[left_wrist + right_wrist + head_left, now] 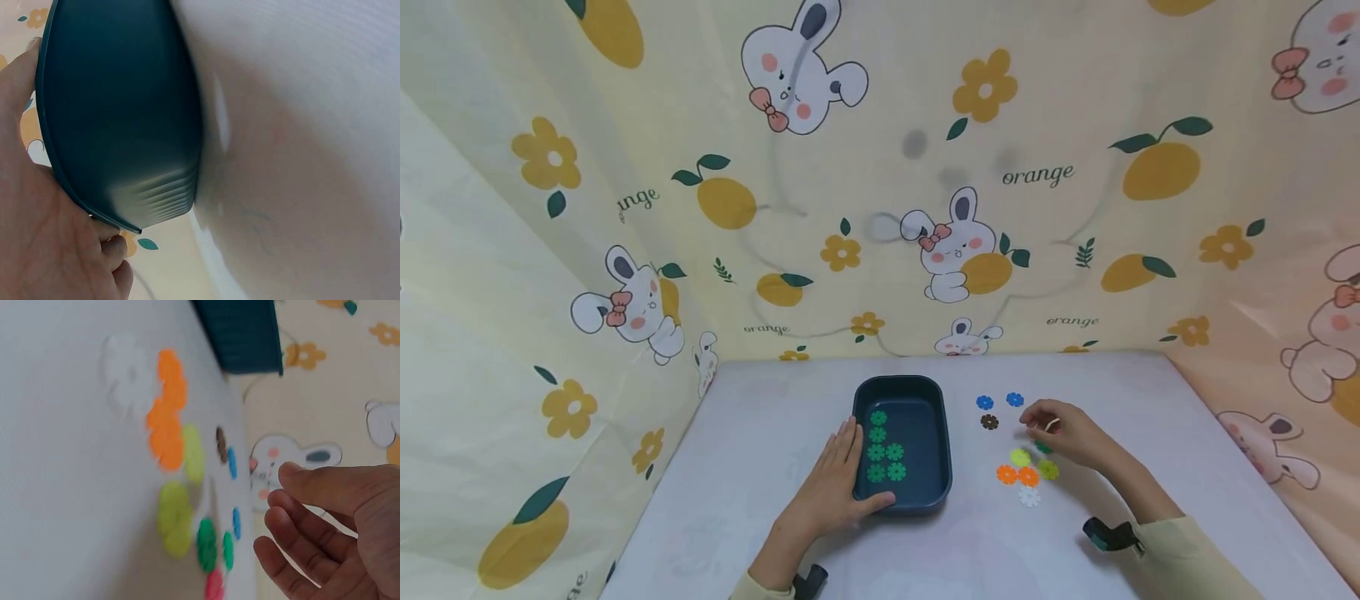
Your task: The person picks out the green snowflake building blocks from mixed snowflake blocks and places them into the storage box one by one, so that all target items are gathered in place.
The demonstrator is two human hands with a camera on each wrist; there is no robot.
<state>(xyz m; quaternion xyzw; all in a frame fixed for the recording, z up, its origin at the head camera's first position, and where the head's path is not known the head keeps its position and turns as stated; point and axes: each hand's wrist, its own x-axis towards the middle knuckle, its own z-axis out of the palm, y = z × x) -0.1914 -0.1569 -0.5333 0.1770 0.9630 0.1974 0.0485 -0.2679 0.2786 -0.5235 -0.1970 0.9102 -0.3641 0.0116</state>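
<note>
My left hand (831, 487) lies against the dark blue-green tray (946, 450), its straight fingers along the left side and its thumb over the near rim. In the left wrist view, that hand (56, 219) touches the rim of the tray (119, 112). Several green snowflake discs (877, 452) lie in the tray's left half. My right hand (1067, 429) hovers over loose discs on the table, partly covering a green disc (1043, 447). Nothing shows between its loosely bent fingers in the right wrist view, where a pink disc (214, 585) lies below the hand (331, 531).
Right of the tray lie two blue discs (985, 402), a brown disc (989, 422), two lime discs (1020, 457), two orange discs (1007, 475) and a white disc (1030, 497). A printed cloth (880, 275) stands behind the white table (775, 417) and along its sides.
</note>
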